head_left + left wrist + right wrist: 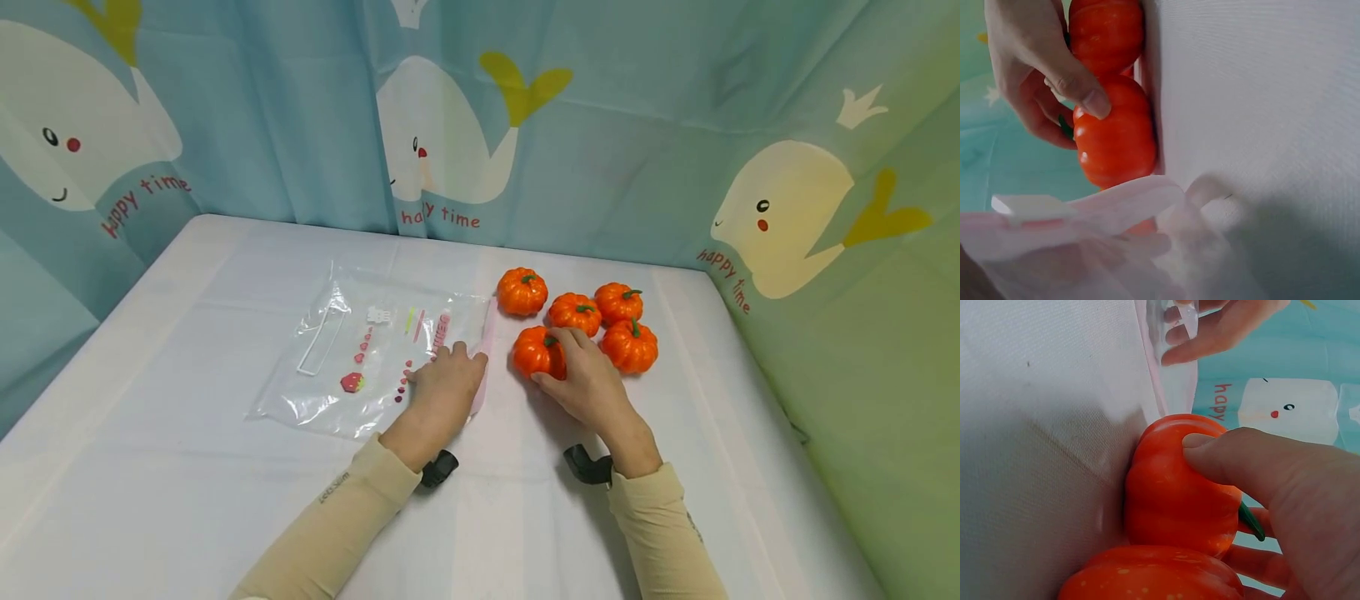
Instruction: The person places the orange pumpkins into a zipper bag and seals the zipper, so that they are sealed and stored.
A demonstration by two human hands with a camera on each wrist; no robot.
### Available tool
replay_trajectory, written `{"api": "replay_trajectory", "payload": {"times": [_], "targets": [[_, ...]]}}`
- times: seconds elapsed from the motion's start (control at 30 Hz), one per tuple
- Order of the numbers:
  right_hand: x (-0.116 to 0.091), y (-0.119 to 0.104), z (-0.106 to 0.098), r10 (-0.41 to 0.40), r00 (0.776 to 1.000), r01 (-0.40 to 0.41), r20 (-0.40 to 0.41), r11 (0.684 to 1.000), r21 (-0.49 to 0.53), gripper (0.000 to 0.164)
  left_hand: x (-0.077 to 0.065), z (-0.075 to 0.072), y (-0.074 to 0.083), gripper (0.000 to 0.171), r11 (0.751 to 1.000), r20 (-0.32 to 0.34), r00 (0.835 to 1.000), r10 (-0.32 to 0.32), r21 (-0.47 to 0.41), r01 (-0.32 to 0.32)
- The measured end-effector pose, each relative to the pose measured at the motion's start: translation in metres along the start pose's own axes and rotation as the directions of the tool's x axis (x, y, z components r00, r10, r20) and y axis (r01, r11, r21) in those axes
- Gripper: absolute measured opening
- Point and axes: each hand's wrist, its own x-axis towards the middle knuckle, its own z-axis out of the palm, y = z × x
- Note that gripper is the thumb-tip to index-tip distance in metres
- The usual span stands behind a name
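Observation:
My right hand (588, 379) grips a small orange toy pumpkin (534, 353) with a green stem; the thumb lies on one side and the fingers are round the stem side. In the right wrist view this pumpkin (1175, 487) sits low over the white cloth. To the left lies a clear plastic zip bag (315, 408) with strawberry and heart prints and a pink edge. My left hand (442, 396) holds the bag near its pink mouth, its fingers seen against the clear plastic in the right wrist view. A white slider (1032, 207) shows on the raised pink edge.
Several more toy pumpkins stand close by: one at the back (522, 291), one behind the gripped pumpkin (575, 312), and others to the right (629, 347). A blue-green curtain (630, 150) with whale prints hangs behind the white-covered table (187, 500).

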Motion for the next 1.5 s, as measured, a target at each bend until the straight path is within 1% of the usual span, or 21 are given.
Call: {"api": "replay_trajectory", "payload": {"times": [0.13,0.17,0.27,0.33,0.43,0.5,0.57,0.67,0.7,0.77,0.87,1.0,1.07,1.17,1.23,1.27,1.4,1.5], "targets": [[0.002,-0.001,-0.002,-0.001,1.000,0.001,0.000,1.000,-0.002,0.067,0.002,-0.003,-0.002,0.021,1.000,-0.029,1.000,-0.002,-0.017,0.002],[0.003,-0.001,-0.002,-0.002,1.000,0.002,-0.001,1.000,-0.004,0.067,0.002,-0.005,-0.002,0.020,1.000,-0.033,0.999,-0.006,-0.025,0.006],[0.004,-0.002,-0.003,-0.005,1.000,0.005,-0.002,1.000,-0.009,0.067,0.004,-0.009,-0.005,0.022,0.998,-0.037,0.999,-0.010,-0.058,0.007],[0.005,-0.002,-0.004,-0.005,1.000,0.005,-0.002,1.000,-0.011,0.067,0.005,-0.012,-0.008,0.026,0.996,-0.025,1.000,0.000,-0.087,-0.003],[0.006,-0.002,-0.005,-0.008,1.000,0.008,-0.004,1.000,-0.011,0.067,0.007,-0.018,-0.012,0.038,0.989,-0.007,1.000,0.025,-0.143,-0.026],[0.006,-0.002,-0.006,-0.012,1.000,0.011,-0.008,1.000,-0.017,0.066,0.007,-0.022,-0.014,0.047,0.983,0.011,1.000,0.021,-0.181,-0.019],[0.007,-0.003,-0.006,-0.014,1.000,0.014,-0.014,1.000,-0.025,0.066,0.008,-0.025,-0.015,0.041,0.980,0.030,1.000,0.009,-0.201,-0.003],[0.006,-0.005,-0.007,-0.020,1.000,0.019,-0.016,0.999,-0.043,0.066,0.008,-0.026,-0.016,0.019,0.979,0.059,0.998,-0.018,-0.201,0.029],[0.006,-0.005,-0.007,-0.025,1.000,0.024,-0.018,0.998,-0.051,0.066,0.008,-0.026,-0.016,0.015,0.980,0.058,0.998,-0.020,-0.196,0.031],[0.004,-0.006,-0.006,-0.037,0.999,0.035,-0.025,0.997,-0.074,0.065,0.007,-0.026,-0.015,0.017,0.981,0.054,0.998,-0.016,-0.192,0.026],[0.000,-0.008,-0.005,-0.060,0.998,0.056,-0.034,0.992,-0.109,0.064,0.005,-0.026,-0.015,0.019,0.981,0.017,1.000,0.001,-0.192,0.002],[-0.003,-0.012,-0.002,-0.074,0.997,0.072,-0.006,0.988,-0.133,0.067,0.003,-0.025,-0.017,0.019,0.982,-0.025,1.000,0.004,-0.190,-0.009],[-0.002,-0.014,-0.002,-0.071,0.997,0.073,0.018,0.988,-0.138,0.069,0.002,-0.024,-0.020,0.017,0.982,-0.019,1.000,0.004,-0.191,-0.007],[0.001,-0.016,-0.002,-0.064,0.997,0.069,0.043,0.989,-0.128,0.069,0.002,-0.022,-0.022,0.016,0.981,0.013,1.000,0.004,-0.194,-0.002],[0.002,-0.016,-0.001,-0.063,0.997,0.068,0.044,0.991,-0.112,0.068,0.003,-0.020,-0.021,0.016,0.981,0.046,0.999,0.003,-0.195,0.006],[0.002,-0.016,0.000,-0.065,0.997,0.069,0.042,0.992,-0.105,0.068,0.003,-0.019,-0.021,0.016,0.982,0.051,0.999,0.005,-0.190,0.005],[0.002,-0.015,0.000,-0.075,0.997,0.074,-0.007,0.994,-0.085,0.067,0.005,-0.019,-0.018,0.018,0.984,0.054,0.999,0.008,-0.176,0.002],[0.002,-0.019,-0.003,-0.080,0.995,0.077,-0.056,0.996,-0.045,0.065,0.004,-0.020,-0.018,0.018,0.985,0.028,1.000,0.014,-0.173,-0.008]]}}
